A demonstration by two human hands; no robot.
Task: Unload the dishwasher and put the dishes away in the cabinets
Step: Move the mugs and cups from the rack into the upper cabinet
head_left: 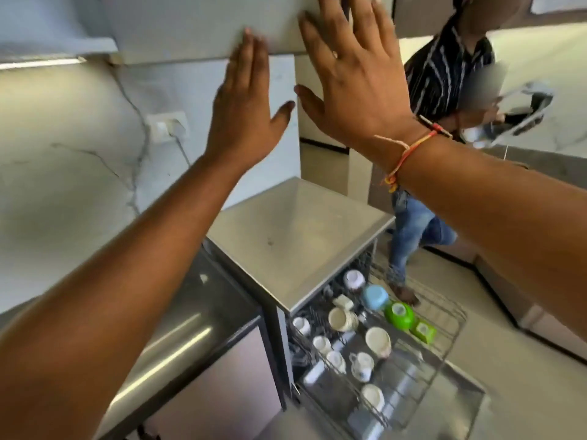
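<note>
Both my hands are raised flat against the pale upper cabinet door (pixel 197 30). My left hand (pixel 244 112) has its fingers apart, with the fingertips at the door's lower edge. My right hand (pixel 352 74) lies higher on the door, open, a thread bracelet on its wrist. Neither hand holds anything. Far below, the dishwasher (pixel 298 236) stands open with its wire rack (pixel 444 315) pulled out. In the rack are several white cups, a cream bowl (pixel 377 341), a blue bowl (pixel 375 296), a green bowl (pixel 399 313) and a small green cup (pixel 424 331).
Another person (pixel 441 77) in a striped shirt and jeans stands at the right beyond the dishwasher, holding a device. A wall socket (pixel 166 125) with a cord sits on the marble backsplash. A steel counter unit (pixel 197 319) adjoins the dishwasher's left side.
</note>
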